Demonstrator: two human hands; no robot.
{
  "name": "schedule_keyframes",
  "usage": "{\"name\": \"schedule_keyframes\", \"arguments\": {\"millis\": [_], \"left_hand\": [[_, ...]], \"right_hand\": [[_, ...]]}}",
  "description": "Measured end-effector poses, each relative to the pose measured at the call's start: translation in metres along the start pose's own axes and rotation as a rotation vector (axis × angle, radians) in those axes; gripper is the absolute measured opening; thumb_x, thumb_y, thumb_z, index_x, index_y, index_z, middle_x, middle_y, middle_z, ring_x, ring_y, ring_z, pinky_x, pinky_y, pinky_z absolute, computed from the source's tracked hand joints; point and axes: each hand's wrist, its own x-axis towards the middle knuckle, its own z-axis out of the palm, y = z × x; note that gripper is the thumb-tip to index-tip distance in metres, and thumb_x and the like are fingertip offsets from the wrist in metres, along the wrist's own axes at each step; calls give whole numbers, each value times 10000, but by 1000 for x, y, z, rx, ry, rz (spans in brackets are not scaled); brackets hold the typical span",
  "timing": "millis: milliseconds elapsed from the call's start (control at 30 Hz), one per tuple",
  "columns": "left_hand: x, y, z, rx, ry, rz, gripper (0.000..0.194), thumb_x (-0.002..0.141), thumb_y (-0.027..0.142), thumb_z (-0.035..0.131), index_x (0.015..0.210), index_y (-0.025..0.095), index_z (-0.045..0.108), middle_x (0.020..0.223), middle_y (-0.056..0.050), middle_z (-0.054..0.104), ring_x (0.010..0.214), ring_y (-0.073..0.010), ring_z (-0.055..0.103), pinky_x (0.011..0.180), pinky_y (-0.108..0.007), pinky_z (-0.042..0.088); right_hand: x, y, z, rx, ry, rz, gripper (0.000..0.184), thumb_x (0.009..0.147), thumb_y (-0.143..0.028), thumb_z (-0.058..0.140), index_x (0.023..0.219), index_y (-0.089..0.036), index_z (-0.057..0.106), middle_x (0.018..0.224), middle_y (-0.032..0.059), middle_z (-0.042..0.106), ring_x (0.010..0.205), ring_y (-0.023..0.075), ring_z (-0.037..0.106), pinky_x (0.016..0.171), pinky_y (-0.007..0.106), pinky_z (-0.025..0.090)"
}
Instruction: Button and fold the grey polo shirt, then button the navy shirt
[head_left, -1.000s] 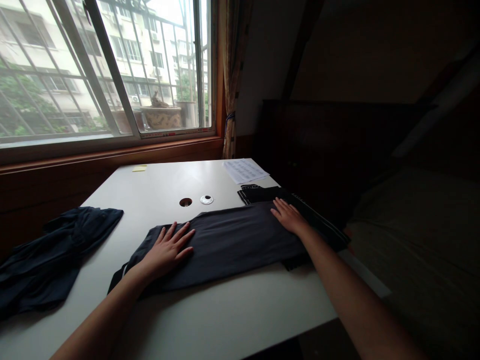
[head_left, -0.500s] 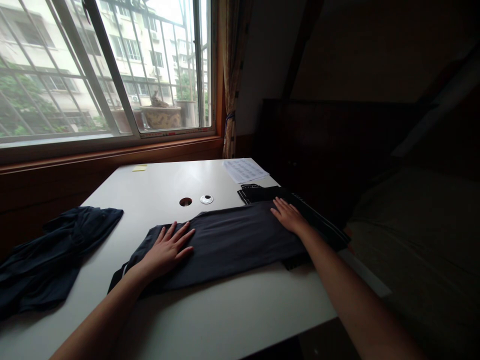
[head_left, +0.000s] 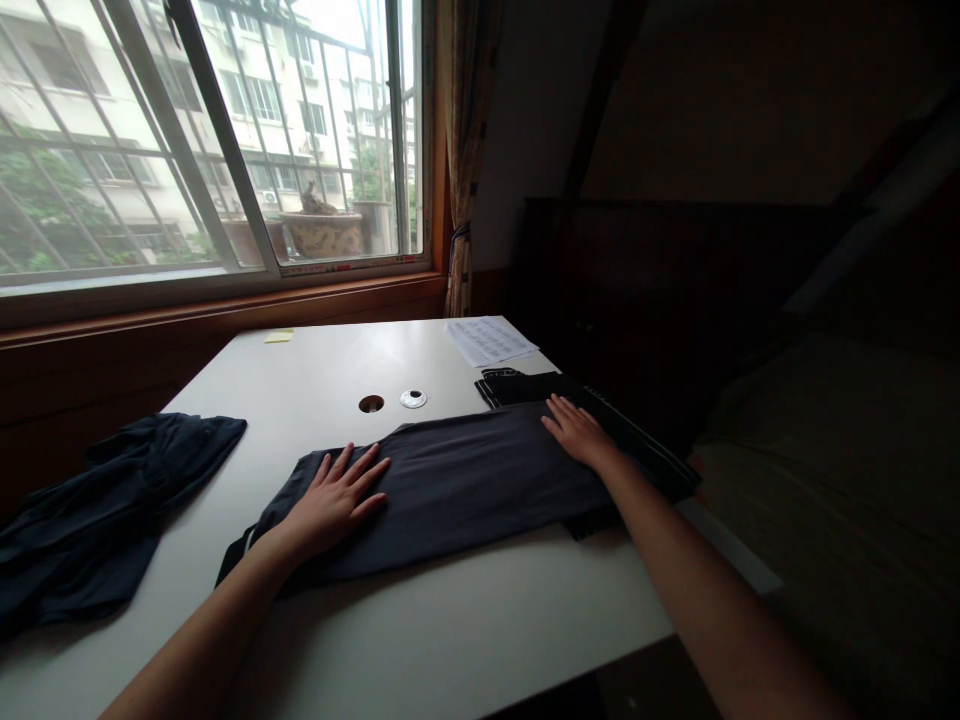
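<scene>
A dark blue-grey pair of trousers [head_left: 465, 490], folded lengthwise, lies across the white table [head_left: 450, 620]. My left hand [head_left: 334, 500] rests flat on its left end with the fingers spread. On the right end lies my right hand [head_left: 577, 430], palm down and fingers stretched out. Both hands press on the cloth without gripping it. Under and beyond the right end is a black garment [head_left: 637, 440] with white edging. A bit of dark cloth with a white stripe peeks out below my left wrist.
A crumpled dark navy garment [head_left: 112, 510] lies at the table's left edge. Printed sheets [head_left: 491, 341] and a yellow sticky note [head_left: 280, 336] are at the back. A cable hole [head_left: 371, 404] and its round cover [head_left: 413, 399] sit beyond the trousers. A barred window [head_left: 225, 150] is behind.
</scene>
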Motion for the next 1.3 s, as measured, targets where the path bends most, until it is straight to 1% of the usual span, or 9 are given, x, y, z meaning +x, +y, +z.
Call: {"name": "schedule_keyframes", "arguments": {"millis": [167, 300, 533, 633, 800, 933, 1033, 1133, 1300], "left_hand": [[0, 1, -2, -4, -6, -3, 618, 988, 664, 287, 1558, 443, 193, 1659, 82, 97, 1530, -386, 53, 1204, -648, 95], [0, 1, -3, -3, -15, -7, 625, 984, 673, 279, 1559, 444, 190, 1659, 87, 92, 1531, -387, 46, 1207, -642, 91], [0, -1, 1, 5, 21, 18, 618, 988, 658, 306, 1556, 444, 188, 1658, 71, 121, 1529, -389, 72, 1200, -646, 108], [0, -6, 2, 16, 45, 47, 610, 993, 641, 323, 1554, 443, 191, 1658, 67, 135, 1530, -374, 98, 1210, -615, 114], [1, -21, 1, 40, 53, 89, 591, 1006, 621, 317, 1554, 434, 199, 1657, 71, 147, 1537, -307, 130, 1239, -526, 112], [3, -36, 1, 42, 45, 118, 579, 1014, 607, 312, 1554, 430, 200, 1659, 73, 139, 1540, -285, 131, 1245, -506, 95], [3, -45, 0, 44, 19, 112, 577, 1018, 602, 301, 1556, 429, 184, 1662, 71, 115, 1543, -274, 116, 1245, -509, 85], [3, -49, -1, 46, 15, 104, 579, 1017, 599, 310, 1557, 429, 184, 1662, 67, 115, 1545, -270, 104, 1245, -507, 86], [2, -47, -3, 50, 17, 90, 579, 1017, 600, 309, 1557, 428, 185, 1664, 64, 109, 1546, -269, 102, 1245, -506, 86]], "right_hand": [[-1, -1, -1, 5, 1, -1, 660, 1008, -556, 210, 1562, -214, 317, 1644, 44, 257, 1522, 214, 215, 1231, 436, 209], [-1, -2, -3, 11, -2, 0, 666, 1008, -553, 210, 1562, -199, 316, 1644, 50, 257, 1522, 212, 215, 1232, 439, 205], [-1, -2, -4, 22, 3, -13, 670, 1004, -557, 218, 1560, -199, 324, 1641, 67, 259, 1519, 235, 227, 1223, 470, 222], [-1, -1, -4, 21, 0, -18, 668, 1006, -557, 211, 1561, -203, 323, 1640, 65, 263, 1518, 234, 229, 1222, 466, 225], [0, 4, -1, 9, 14, -45, 662, 1006, -547, 232, 1554, -192, 343, 1633, 67, 283, 1514, 229, 242, 1222, 442, 240], [2, 12, -2, 7, 15, -92, 664, 1006, -529, 254, 1540, -152, 373, 1624, 85, 304, 1508, 224, 260, 1229, 407, 237], [2, 18, -4, 4, 26, -141, 654, 1004, -505, 277, 1525, -128, 399, 1609, 99, 334, 1499, 220, 285, 1235, 386, 231], [1, 22, -5, 3, 26, -166, 645, 1004, -496, 284, 1522, -133, 408, 1606, 92, 340, 1495, 223, 296, 1236, 393, 239], [1, 22, -4, -6, 37, -171, 643, 1001, -486, 287, 1518, -125, 415, 1602, 90, 347, 1491, 229, 304, 1236, 398, 246]]}}
